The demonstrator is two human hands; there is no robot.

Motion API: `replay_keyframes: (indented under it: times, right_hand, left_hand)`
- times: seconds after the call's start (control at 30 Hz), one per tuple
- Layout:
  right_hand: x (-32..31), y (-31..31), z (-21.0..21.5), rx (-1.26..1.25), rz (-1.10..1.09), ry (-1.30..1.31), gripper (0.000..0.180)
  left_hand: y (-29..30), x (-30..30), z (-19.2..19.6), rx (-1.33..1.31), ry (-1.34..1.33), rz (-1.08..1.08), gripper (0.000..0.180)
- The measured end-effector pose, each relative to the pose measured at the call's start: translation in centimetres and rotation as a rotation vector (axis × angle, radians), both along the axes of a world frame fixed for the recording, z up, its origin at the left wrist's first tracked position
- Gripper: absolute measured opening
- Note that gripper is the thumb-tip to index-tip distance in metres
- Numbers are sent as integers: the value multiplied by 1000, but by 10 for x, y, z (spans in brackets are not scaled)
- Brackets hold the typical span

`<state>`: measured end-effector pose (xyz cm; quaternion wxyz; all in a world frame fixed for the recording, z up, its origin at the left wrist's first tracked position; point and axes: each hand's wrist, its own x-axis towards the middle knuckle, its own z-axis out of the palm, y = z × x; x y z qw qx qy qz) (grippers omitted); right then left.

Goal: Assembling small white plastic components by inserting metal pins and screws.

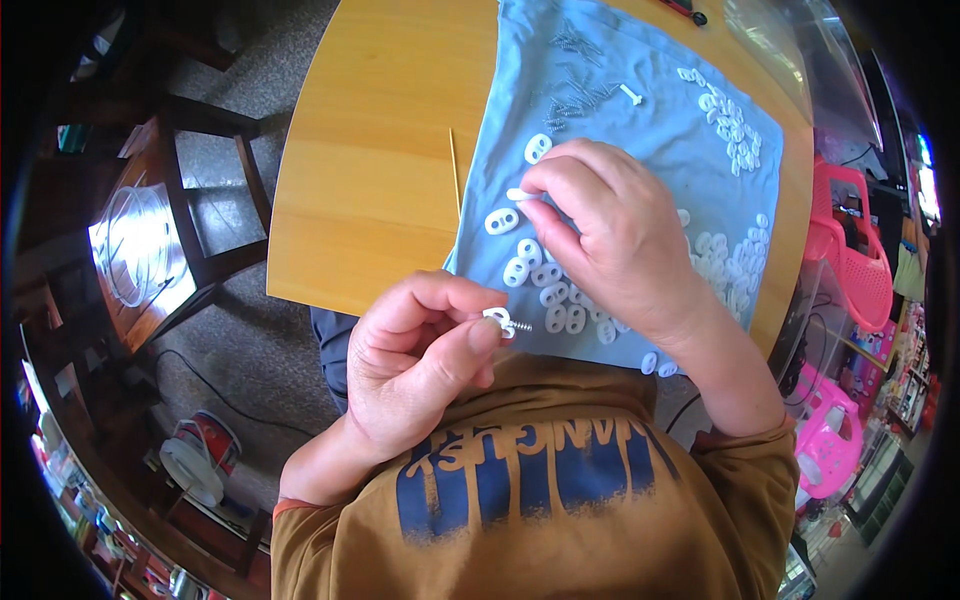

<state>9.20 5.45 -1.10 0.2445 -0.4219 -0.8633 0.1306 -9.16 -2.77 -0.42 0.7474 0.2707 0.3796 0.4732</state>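
Observation:
Near the table's front edge, my left hand (pixel 415 365) pinches a small white plastic piece (pixel 496 316) between thumb and fingers. A thin metal coil spring (pixel 521 327) sticks out of that piece to the right. Farther up, over the blue cloth (pixel 520 100), my right hand (pixel 620 225) is closed on a white plastic part (pixel 516 194), seen edge-on and mostly covered by the fingertips. Beside it lie white two-hole oval pieces (pixel 501 221), with several more of them (pixel 553 294) below my right hand.
Loose springs (pixel 580 95) and a white T-shaped part (pixel 630 94) lie at the cloth's far side. Small white parts are heaped at far right (pixel 735 130) and near right (pixel 730 265). A thin wooden stick (pixel 455 170) rests on the wooden table (pixel 370 150). Pink plastic baskets (pixel 850 245) stand right.

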Motion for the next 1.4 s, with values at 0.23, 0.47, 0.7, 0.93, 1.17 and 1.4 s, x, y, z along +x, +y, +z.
replay_keyframes:
  times: [0.23, 0.47, 0.7, 0.93, 1.17, 1.4]
  right_hand:
    - [8, -35, 41, -1122, -182, 1038, 22]
    - [15, -81, 47, -1165, -232, 1250, 29]
    - [18, -109, 51, -1081, -132, 1278, 24]
    - [15, -128, 54, -893, -78, 1241, 24]
    - [8, -143, 58, -682, -120, 1101, 23]
    - [7, -150, 61, -232, -108, 732, 23]
  left_hand:
    - [-9, 10, 8, 73, -31, 64, 19]
    - [-21, 26, 18, 62, -43, 58, 19]
    - [-37, 31, 27, 80, -5, 66, 16]
    - [-53, 31, 30, 135, -51, 54, 17]
    - [-63, 30, 31, 190, -39, 54, 17]
    - [-75, 30, 34, 271, 1, 71, 18]
